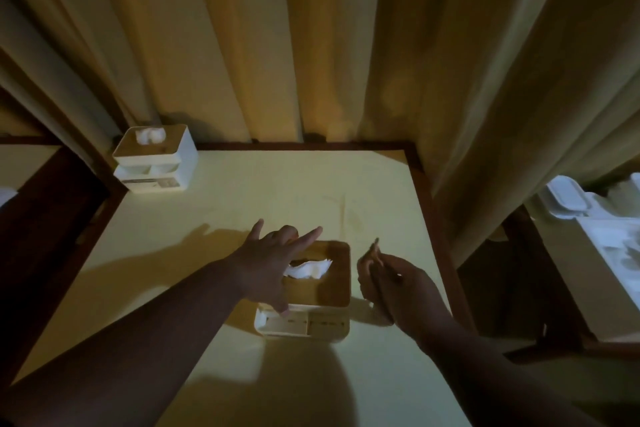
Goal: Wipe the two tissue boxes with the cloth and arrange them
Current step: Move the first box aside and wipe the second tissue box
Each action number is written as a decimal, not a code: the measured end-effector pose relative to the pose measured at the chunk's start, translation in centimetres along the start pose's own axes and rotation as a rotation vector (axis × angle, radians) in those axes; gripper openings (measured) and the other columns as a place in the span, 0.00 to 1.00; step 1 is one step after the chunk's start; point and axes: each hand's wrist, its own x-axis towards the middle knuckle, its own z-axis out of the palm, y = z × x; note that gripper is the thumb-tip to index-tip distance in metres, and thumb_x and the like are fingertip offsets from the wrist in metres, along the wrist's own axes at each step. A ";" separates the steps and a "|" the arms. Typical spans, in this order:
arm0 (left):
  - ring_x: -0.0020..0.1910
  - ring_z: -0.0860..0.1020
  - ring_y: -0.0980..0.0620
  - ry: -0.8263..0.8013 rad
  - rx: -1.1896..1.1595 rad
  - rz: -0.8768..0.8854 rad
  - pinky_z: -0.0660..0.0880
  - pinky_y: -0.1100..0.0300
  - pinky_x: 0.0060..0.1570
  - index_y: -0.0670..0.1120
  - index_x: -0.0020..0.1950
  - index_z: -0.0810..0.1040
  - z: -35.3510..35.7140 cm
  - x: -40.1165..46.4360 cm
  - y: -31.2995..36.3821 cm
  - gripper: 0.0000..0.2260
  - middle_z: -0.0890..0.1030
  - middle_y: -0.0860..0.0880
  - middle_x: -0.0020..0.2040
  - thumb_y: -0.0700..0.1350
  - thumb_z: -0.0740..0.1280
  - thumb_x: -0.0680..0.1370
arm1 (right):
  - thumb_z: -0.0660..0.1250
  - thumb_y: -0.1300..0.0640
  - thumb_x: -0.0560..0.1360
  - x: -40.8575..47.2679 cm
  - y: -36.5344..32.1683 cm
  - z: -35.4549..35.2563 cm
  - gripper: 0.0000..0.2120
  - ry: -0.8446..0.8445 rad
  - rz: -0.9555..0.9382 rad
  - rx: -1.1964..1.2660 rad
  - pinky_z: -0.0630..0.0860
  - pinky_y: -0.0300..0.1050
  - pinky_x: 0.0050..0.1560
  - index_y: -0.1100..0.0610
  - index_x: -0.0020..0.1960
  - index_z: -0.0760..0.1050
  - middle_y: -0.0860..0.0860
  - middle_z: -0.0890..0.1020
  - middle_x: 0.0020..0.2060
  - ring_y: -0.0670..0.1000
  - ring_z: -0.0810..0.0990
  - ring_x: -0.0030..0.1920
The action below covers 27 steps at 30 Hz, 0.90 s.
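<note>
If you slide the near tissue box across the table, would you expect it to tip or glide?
The near tissue box looks squat and flat-based, so it probably glides. The table looks smooth, which likely helps. Its wooden lid might shift if pushed there.

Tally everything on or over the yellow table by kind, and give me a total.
Tissue boxes: 2, the near tissue box and the far tissue box.
Hands: 2, the left hand over the near one, the right hand beside it.
Cloths: 0 in view.
Total: 4
</note>
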 end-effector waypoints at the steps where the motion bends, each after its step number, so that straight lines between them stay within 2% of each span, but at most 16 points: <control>1: 0.80 0.55 0.48 0.002 -0.010 -0.004 0.35 0.40 0.77 0.65 0.76 0.26 0.3 -0.4 0.2 0.67 0.54 0.51 0.79 0.63 0.81 0.61 | 0.63 0.56 0.83 -0.2 -0.2 0.4 0.13 0.021 -0.047 -0.029 0.82 0.48 0.40 0.50 0.42 0.80 0.50 0.84 0.36 0.49 0.84 0.39; 3: 0.81 0.53 0.48 0.006 -0.038 -0.014 0.36 0.42 0.78 0.65 0.76 0.26 0.8 -1.2 0.4 0.67 0.51 0.50 0.81 0.63 0.81 0.62 | 0.65 0.55 0.82 -0.8 -0.1 1.5 0.09 0.033 -0.158 -0.103 0.78 0.35 0.37 0.44 0.45 0.78 0.45 0.83 0.39 0.42 0.83 0.41; 5: 0.81 0.53 0.49 0.011 -0.058 -0.010 0.36 0.44 0.78 0.65 0.76 0.25 1.1 -1.4 0.3 0.68 0.52 0.51 0.81 0.64 0.81 0.61 | 0.64 0.51 0.83 -1.1 1.0 2.9 0.05 -0.003 -0.253 -0.213 0.78 0.33 0.43 0.46 0.51 0.79 0.43 0.82 0.44 0.40 0.82 0.44; 7: 0.81 0.54 0.50 0.004 -0.066 -0.010 0.36 0.45 0.78 0.65 0.76 0.26 1.0 -1.6 0.4 0.68 0.53 0.52 0.81 0.64 0.81 0.61 | 0.60 0.48 0.84 -1.7 2.3 3.9 0.09 -0.014 -0.302 -0.320 0.75 0.30 0.47 0.47 0.58 0.78 0.42 0.78 0.50 0.39 0.79 0.47; 10: 0.80 0.55 0.50 -0.008 -0.055 -0.016 0.37 0.44 0.78 0.63 0.77 0.27 0.9 -1.6 0.6 0.68 0.54 0.52 0.81 0.63 0.81 0.61 | 0.57 0.51 0.86 -3.1 2.5 4.4 0.11 -0.054 -0.480 -0.390 0.76 0.33 0.46 0.46 0.61 0.77 0.36 0.77 0.50 0.41 0.79 0.48; 11: 0.80 0.56 0.50 -0.008 -0.050 -0.017 0.37 0.45 0.78 0.63 0.77 0.27 0.8 -1.6 0.6 0.68 0.54 0.52 0.81 0.63 0.82 0.61 | 0.56 0.52 0.87 -3.5 2.4 4.4 0.11 -0.075 -0.562 -0.419 0.76 0.34 0.46 0.46 0.62 0.77 0.37 0.79 0.52 0.43 0.79 0.48; 13: 0.80 0.57 0.51 -0.011 -0.043 -0.017 0.37 0.45 0.78 0.63 0.77 0.28 0.7 -1.6 0.7 0.68 0.54 0.52 0.81 0.62 0.82 0.61 | 0.56 0.52 0.86 -3.7 2.5 4.6 0.15 -0.093 -0.713 -0.571 0.77 0.40 0.47 0.47 0.69 0.75 0.46 0.80 0.59 0.48 0.78 0.49; 15: 0.80 0.57 0.51 -0.021 -0.051 -0.020 0.37 0.45 0.78 0.64 0.78 0.29 0.6 -1.7 0.8 0.67 0.54 0.52 0.81 0.61 0.82 0.61 | 0.53 0.46 0.86 -2.3 3.1 4.3 0.17 -0.074 -0.674 -0.656 0.78 0.47 0.45 0.46 0.69 0.75 0.49 0.80 0.58 0.51 0.78 0.47; 17: 0.80 0.57 0.50 -0.026 -0.048 -0.024 0.38 0.44 0.79 0.64 0.78 0.29 0.5 -1.7 0.9 0.67 0.53 0.52 0.81 0.62 0.82 0.61 | 0.51 0.42 0.86 -1.4 3.1 4.2 0.18 0.021 -0.605 -0.705 0.77 0.49 0.45 0.45 0.68 0.73 0.49 0.80 0.56 0.51 0.77 0.46; 19: 0.80 0.57 0.50 -0.027 -0.048 -0.034 0.39 0.44 0.79 0.65 0.77 0.28 0.6 -1.6 0.8 0.68 0.54 0.53 0.81 0.62 0.82 0.60 | 0.57 0.47 0.84 -1.4 3.0 4.7 0.15 0.023 -0.611 -0.772 0.77 0.50 0.45 0.46 0.68 0.73 0.49 0.79 0.58 0.52 0.77 0.47; 22: 0.79 0.59 0.50 -0.028 -0.045 -0.042 0.40 0.45 0.79 0.65 0.77 0.28 0.6 -1.5 0.7 0.68 0.56 0.53 0.80 0.62 0.82 0.60 | 0.66 0.52 0.76 -2.3 3.2 5.4 0.20 -0.097 -0.767 -0.804 0.75 0.47 0.43 0.48 0.67 0.74 0.48 0.78 0.62 0.51 0.77 0.48; 24: 0.79 0.59 0.50 -0.036 -0.048 -0.043 0.40 0.45 0.79 0.64 0.78 0.29 0.6 -1.5 0.8 0.68 0.56 0.53 0.80 0.62 0.82 0.60 | 0.64 0.50 0.77 -1.7 3.2 4.8 0.19 -0.114 -0.805 -0.826 0.75 0.48 0.43 0.47 0.68 0.74 0.48 0.78 0.63 0.51 0.77 0.48; 27: 0.79 0.58 0.50 -0.041 -0.054 -0.045 0.39 0.45 0.79 0.64 0.78 0.29 0.4 -1.5 0.9 0.68 0.55 0.52 0.80 0.62 0.82 0.60 | 0.57 0.44 0.81 -0.1 2.9 3.9 0.19 0.000 -0.710 -0.841 0.76 0.52 0.44 0.45 0.69 0.74 0.46 0.79 0.64 0.54 0.79 0.47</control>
